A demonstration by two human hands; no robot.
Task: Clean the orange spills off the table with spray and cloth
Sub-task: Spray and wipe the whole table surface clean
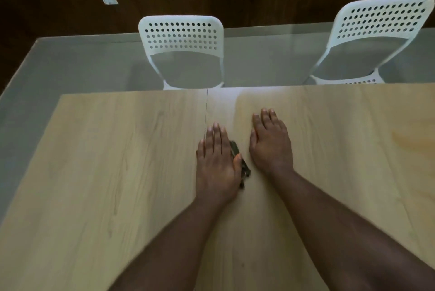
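Lying flat on the table (94, 184), side by side near the middle: the left hand (217, 159) and the right hand (270, 144), close but not touching. Sitting under the left hand and poking out on its right side, between the two hands: a small thing (240, 161), too blurry to tell. Standing behind the far edge of the table: one chair (181, 39) near the middle, another chair (379, 24) toward the far right corner.

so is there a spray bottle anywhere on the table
No, the table shows only the left hand lying flat over a small dark object and the right hand flat beside it.
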